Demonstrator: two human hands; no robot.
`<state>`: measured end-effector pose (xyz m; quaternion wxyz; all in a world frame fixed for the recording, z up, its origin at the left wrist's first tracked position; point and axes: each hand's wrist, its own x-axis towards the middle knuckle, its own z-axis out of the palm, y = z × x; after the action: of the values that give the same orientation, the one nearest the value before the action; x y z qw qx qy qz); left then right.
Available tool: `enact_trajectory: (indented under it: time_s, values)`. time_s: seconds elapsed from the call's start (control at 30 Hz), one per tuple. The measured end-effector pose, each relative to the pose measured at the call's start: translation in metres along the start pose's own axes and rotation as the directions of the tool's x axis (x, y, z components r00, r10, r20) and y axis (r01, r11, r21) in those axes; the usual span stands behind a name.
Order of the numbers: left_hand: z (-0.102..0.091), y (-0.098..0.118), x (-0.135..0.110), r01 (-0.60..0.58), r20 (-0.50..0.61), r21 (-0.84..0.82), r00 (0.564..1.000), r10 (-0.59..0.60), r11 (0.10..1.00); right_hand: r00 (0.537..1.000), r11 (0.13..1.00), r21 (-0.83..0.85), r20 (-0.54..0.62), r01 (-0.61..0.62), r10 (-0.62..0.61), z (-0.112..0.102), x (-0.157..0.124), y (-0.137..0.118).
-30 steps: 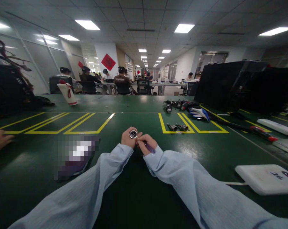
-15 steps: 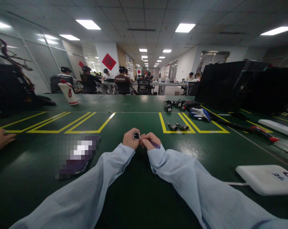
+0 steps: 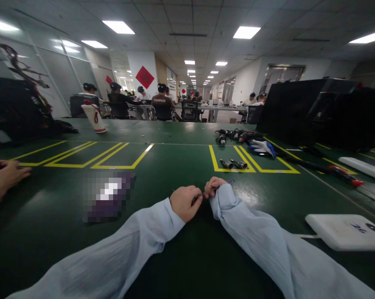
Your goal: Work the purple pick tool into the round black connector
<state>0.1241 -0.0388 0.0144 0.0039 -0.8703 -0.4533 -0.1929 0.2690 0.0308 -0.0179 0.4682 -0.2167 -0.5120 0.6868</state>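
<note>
My left hand (image 3: 184,202) is curled into a fist around a small dark round part, now mostly hidden inside the fingers. My right hand (image 3: 215,187) is pinched on a thin purple-handled tool whose tip meets the left fist. Both hands rest close together on the green table mat (image 3: 162,166), in light blue sleeves. Two small metal cylindrical parts (image 3: 233,164) lie beyond my hands inside a yellow-marked box.
A white flat device (image 3: 346,231) lies at the right. A red-handled screwdriver (image 3: 343,175), blue-white gloves (image 3: 262,147) and dark parts (image 3: 234,135) sit farther right. Another person's hand (image 3: 3,178) rests at the left edge. A white cup (image 3: 94,118) stands far left. A blurred patch (image 3: 108,195) lies left of my hands.
My hands have drawn closer to me and dropped lower. The left hand turned so the round part's open face no longer shows. The view shifted slightly to the left.
</note>
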Motion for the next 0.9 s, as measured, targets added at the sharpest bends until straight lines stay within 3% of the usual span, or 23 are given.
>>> enact_trajectory:
  time_s: [0.13, 0.2, 0.3, 0.5, 0.7, 0.8, 0.9]
  values:
    - [-0.006, 0.027, -0.017, -0.005, 0.102, 0.086, 0.995, -0.003, 0.996, 0.984, 0.949, 0.314, 0.176, -0.034, -0.023, 0.000, -0.024, 0.001]
    - [-0.008, 0.038, -0.023, -0.013, 0.131, 0.137, 0.991, -0.005, 0.991, 0.959, 0.919, 0.378, 0.283, -0.114, 0.003, 0.000, -0.031, -0.001]
    - [-0.011, 0.050, -0.028, -0.051, 0.192, 0.230, 0.981, 0.006, 0.972, 0.937, 0.895, 0.409, 0.348, -0.179, 0.028, 0.002, -0.036, -0.006]
    - [-0.012, 0.056, -0.026, -0.173, 0.252, 0.335, 0.964, 0.089, 0.926, 0.952, 0.882, 0.413, 0.284, -0.228, 0.113, 0.009, -0.042, -0.019]
    - [-0.006, 0.055, -0.029, -0.207, 0.149, 0.397, 0.976, 0.160, 0.894, 0.970, 0.921, 0.339, 0.205, -0.193, 0.128, 0.006, -0.041, -0.017]
    - [-0.007, 0.053, -0.028, -0.267, 0.161, 0.367, 0.962, 0.222, 0.891, 0.987, 0.913, 0.378, 0.100, -0.156, 0.127, 0.006, -0.043, -0.014]
    - [-0.010, 0.051, -0.027, -0.308, 0.191, 0.351, 0.948, 0.254, 0.884, 0.956, 0.856, 0.458, -0.039, -0.241, 0.290, 0.011, -0.043, -0.017]
